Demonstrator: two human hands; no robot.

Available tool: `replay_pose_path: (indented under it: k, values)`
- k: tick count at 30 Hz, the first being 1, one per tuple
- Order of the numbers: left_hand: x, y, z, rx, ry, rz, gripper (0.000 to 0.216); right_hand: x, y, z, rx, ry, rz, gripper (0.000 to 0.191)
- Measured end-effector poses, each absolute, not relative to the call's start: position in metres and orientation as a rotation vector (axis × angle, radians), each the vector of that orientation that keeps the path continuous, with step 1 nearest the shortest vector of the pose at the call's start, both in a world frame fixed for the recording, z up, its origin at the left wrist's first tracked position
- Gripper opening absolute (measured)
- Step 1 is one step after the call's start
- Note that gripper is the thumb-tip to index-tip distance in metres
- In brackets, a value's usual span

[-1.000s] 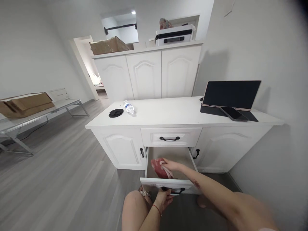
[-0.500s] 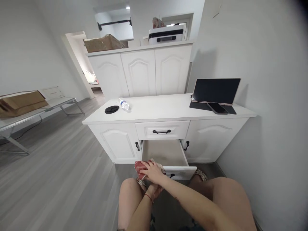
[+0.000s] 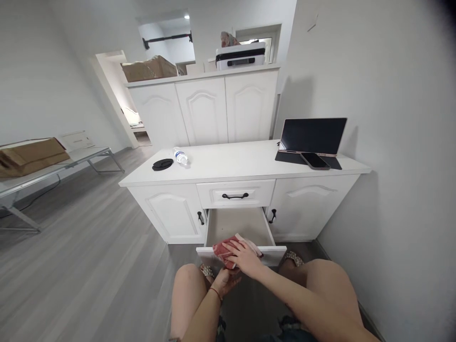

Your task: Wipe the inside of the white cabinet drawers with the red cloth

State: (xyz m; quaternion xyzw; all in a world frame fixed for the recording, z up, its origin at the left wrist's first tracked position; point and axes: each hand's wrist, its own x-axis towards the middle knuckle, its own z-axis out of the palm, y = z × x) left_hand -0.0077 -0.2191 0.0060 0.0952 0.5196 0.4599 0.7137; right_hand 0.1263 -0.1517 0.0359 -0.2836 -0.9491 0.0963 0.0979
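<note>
My right hand (image 3: 245, 256) is closed on a red and white folded cloth (image 3: 225, 248), held over the front edge of the open lower drawer (image 3: 239, 227) of a white cabinet (image 3: 171, 213). My left hand (image 3: 224, 281), with a red string on the wrist, sits just below the cloth under the drawer front; its fingers are curled and mostly hidden. My bare knees flank both hands. The drawer interior behind the cloth looks bare.
The cabinet top holds a water bottle (image 3: 180, 156), a black round lid (image 3: 163, 164), a tablet (image 3: 312, 136) on a stand and a phone (image 3: 315, 161). A taller white cabinet (image 3: 203, 109) stands behind. A low table with cardboard (image 3: 32, 154) is at left. A wall is close on the right.
My right hand has lifted the cloth out of the drawer interior to its front edge. My left hand has left the drawer handle and moved under the cloth. The view has pulled back.
</note>
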Motion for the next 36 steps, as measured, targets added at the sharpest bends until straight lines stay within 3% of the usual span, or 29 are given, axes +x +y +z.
replay_pose_path:
  k: [8, 15, 20, 32, 36]
  values:
    - [-0.012, -0.217, 0.002, 0.231, 1.117, 0.987, 0.041, 0.212, -0.140, -0.003, -0.729, -2.758, -0.136, 0.042]
    - [-0.011, -0.213, -0.003, 0.160, 1.094, 1.038, 0.039, 0.284, -0.128, -0.008, -0.577, -2.841, -0.059, 0.068]
    - [-0.007, -0.211, -0.002, 0.122, 1.101, 1.070, 0.036, 0.303, -0.123, -0.015, -0.473, -2.892, -0.009, 0.067]
    - [-0.006, -0.212, 0.000, 0.043, 1.031, 1.145, 0.049, 0.199, -0.122, -0.009, -0.377, -2.887, -0.160, 0.066]
    - [-0.007, -0.213, 0.002, 0.001, 1.051, 1.194, 0.040, 0.145, -0.123, -0.014, -0.305, -2.832, -0.159, 0.062]
